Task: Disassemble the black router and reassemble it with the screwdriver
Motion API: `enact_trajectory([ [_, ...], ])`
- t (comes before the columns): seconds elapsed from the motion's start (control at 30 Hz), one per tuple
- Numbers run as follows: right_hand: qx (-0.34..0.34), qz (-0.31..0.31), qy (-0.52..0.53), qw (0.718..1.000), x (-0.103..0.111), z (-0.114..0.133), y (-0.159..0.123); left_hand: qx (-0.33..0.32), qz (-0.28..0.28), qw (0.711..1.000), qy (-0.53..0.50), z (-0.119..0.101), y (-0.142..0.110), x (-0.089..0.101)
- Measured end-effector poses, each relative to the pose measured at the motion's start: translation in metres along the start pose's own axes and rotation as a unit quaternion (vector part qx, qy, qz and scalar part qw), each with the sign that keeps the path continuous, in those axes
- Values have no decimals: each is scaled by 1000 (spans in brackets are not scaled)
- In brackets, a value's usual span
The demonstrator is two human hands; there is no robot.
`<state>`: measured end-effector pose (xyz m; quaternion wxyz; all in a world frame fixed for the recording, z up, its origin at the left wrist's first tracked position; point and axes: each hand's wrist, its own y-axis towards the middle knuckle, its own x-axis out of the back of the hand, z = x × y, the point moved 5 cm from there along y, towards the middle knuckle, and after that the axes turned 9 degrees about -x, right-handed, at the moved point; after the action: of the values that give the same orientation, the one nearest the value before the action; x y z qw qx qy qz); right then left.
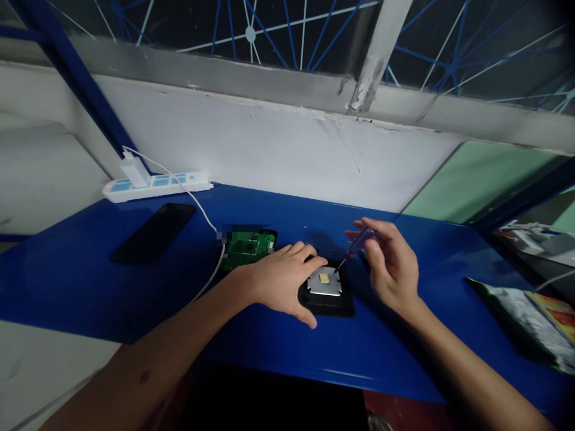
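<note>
My right hand (393,263) grips a screwdriver (360,242) with a translucent purple handle, tilted down to the left. Its tip meets the upper right corner of a silver metal plate (330,287) with a small yellowish pad (324,278) at its middle. That plate sits on a black device casing (344,305) lying on the blue table. With fingers spread, my left hand (287,278) rests over the casing's left side, hiding part of it. A green circuit board (247,248) lies just left of that hand, partly covered by the wrist.
A black phone (153,233) lies at the left of the blue table (278,353). Behind it stands a white power strip (157,184) with a charger (135,172), whose white cable (200,206) runs toward my left forearm. A shiny packet (530,317) lies at the right edge.
</note>
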<state>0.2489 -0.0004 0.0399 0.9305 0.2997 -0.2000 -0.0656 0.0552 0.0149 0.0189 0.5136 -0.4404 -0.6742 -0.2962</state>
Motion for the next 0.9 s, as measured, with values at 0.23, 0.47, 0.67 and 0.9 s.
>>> enact_trajectory([
  [0.23, 25, -25, -47, 998, -1, 2, -2, -5, 0, 1000, -5, -2, 1, 0],
  [0.47, 6, -26, -55, 998, -1, -2, -1, -4, 4, 1000, 1, -2, 1, 1],
  [0.67, -16, 5, -18, 1000, -5, -2, -3, -4, 1, 1000, -7, -2, 1, 1],
  [0.9, -45, 17, 25, 999, -7, -3, -5, -6, 2, 1000, -9, -2, 1, 1],
])
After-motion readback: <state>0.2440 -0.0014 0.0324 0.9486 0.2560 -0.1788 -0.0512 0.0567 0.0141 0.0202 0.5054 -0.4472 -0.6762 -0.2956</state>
